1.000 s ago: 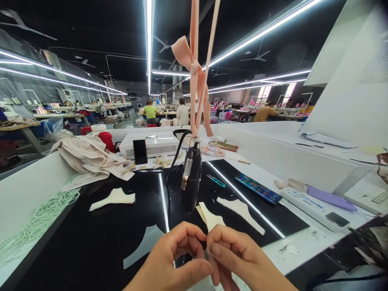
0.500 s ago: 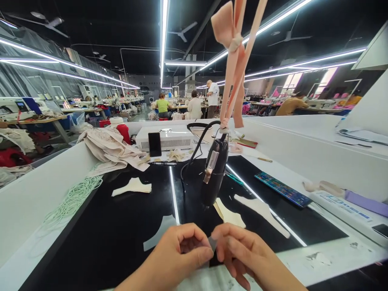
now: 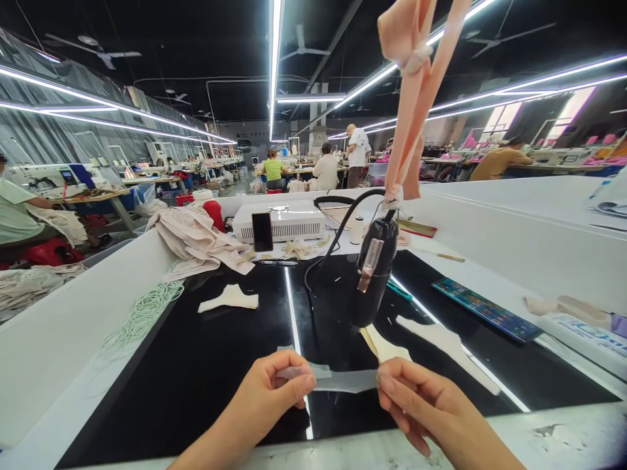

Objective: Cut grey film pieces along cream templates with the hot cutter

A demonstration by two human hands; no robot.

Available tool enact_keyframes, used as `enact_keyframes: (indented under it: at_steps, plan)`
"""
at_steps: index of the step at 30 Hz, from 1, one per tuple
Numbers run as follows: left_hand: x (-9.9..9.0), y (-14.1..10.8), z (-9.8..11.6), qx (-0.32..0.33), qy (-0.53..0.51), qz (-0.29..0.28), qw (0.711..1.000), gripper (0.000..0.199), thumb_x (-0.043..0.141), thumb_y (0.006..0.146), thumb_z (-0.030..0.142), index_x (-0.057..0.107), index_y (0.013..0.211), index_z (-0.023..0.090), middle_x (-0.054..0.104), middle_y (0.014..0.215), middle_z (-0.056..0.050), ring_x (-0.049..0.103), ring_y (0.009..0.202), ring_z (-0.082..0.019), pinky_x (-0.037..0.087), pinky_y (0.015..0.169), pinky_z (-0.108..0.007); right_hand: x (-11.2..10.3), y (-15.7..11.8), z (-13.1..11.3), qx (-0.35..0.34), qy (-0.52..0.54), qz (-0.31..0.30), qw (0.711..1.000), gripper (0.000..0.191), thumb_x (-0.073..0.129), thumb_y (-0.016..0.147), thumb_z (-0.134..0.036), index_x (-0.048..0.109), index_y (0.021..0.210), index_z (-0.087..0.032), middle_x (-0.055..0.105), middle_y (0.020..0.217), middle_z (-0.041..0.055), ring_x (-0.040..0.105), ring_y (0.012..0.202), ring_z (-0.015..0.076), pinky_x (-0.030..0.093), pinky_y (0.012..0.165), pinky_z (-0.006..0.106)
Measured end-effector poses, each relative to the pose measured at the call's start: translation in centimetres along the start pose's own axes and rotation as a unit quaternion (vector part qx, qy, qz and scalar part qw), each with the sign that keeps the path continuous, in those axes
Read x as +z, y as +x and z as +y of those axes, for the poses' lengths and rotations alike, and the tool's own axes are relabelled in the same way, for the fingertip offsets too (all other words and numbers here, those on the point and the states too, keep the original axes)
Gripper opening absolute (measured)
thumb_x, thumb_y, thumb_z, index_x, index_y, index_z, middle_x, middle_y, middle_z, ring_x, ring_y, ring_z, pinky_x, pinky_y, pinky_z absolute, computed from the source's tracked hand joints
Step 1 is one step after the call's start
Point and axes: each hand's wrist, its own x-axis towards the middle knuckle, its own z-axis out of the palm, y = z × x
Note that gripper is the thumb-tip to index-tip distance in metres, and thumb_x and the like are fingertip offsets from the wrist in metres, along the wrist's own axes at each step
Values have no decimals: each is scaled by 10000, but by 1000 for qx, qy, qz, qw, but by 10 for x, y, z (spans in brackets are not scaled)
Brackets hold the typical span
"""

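Note:
A thin translucent strip of film-like material (image 3: 347,381) stretches between my hands above the front of the black work surface (image 3: 196,391). My left hand (image 3: 269,395) is closed in a pinch on the strip's left part. At the strip's right end, the thumb and fingers of my right hand (image 3: 421,401) are pinched on it. Another translucent edge (image 3: 316,371) shows behind my left fingers; whether it is a separate piece I cannot tell. Just beyond my right hand lie cream cut pieces (image 3: 386,344) and a pale, longer cut piece (image 3: 450,346).
A black handheld device (image 3: 377,274) hangs from peach fabric straps (image 3: 416,111) over the surface. A cream piece (image 3: 230,297) lies left, beside pale green cord (image 3: 142,313) and heaped fabric (image 3: 196,238). A large phone (image 3: 484,309) rests right. Other people work in the background.
My hands have moved apart, and the translucent strip now shows stretched between them. The view has shifted left, and a seated person has come into sight at the left edge.

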Motion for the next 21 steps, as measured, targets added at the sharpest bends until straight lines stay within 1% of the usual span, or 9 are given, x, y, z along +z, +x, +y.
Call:
enact_keyframes:
  at_steps: [3, 7, 9, 12, 16, 21]
  plan:
    - [-1, -4, -1, -19, -43, 21, 999, 496, 851, 712, 616, 623, 748, 176, 513, 659, 32, 493, 638, -124, 489, 707, -274, 0, 2, 2, 3, 0, 6, 1000, 547, 760, 750, -714, 633, 730, -182, 563, 628, -20, 413, 471, 69, 336, 405, 190]
    - [-1, -6, -3, -37, -95, 44, 994, 542, 873, 694, 625, 569, 747, 180, 510, 642, 40, 459, 609, -99, 496, 665, -239, 0, 5, 5, 7, 14, 9, 1000, 571, 787, 711, -725, 614, 711, -181, 564, 625, -23, 400, 454, 55, 310, 396, 181]
    - [0, -6, -4, -44, -109, 40, 992, 562, 882, 685, 629, 552, 755, 180, 508, 629, 43, 449, 586, -88, 487, 636, -224, -1, 6, 6, 10, 23, 5, 1000, 595, 789, 701, -740, 596, 693, -177, 530, 585, -41, 361, 430, 37, 274, 400, 177]
    - [0, -6, -5, -47, -119, 31, 991, 564, 872, 710, 625, 527, 756, 181, 500, 618, 46, 456, 573, -82, 473, 614, -208, -2, 7, 8, 22, 21, -6, 1000, 605, 775, 714, -750, 583, 676, -178, 488, 524, -56, 324, 404, 31, 237, 416, 197]
    - [-1, -7, -4, -53, -143, 26, 988, 555, 860, 742, 602, 496, 738, 183, 498, 627, 44, 442, 572, -77, 452, 601, -202, -2, 8, 11, 45, 16, -15, 999, 620, 753, 734, -760, 578, 662, -170, 501, 513, -41, 316, 408, 35, 204, 446, 223]
    - [-4, -9, -4, -70, -177, 27, 981, 530, 862, 758, 560, 498, 734, 176, 479, 635, 46, 398, 580, -70, 432, 598, -193, 1, 9, 11, 79, 59, -26, 995, 640, 753, 728, -769, 544, 639, -171, 429, 496, -64, 234, 436, 29, 138, 455, 220]
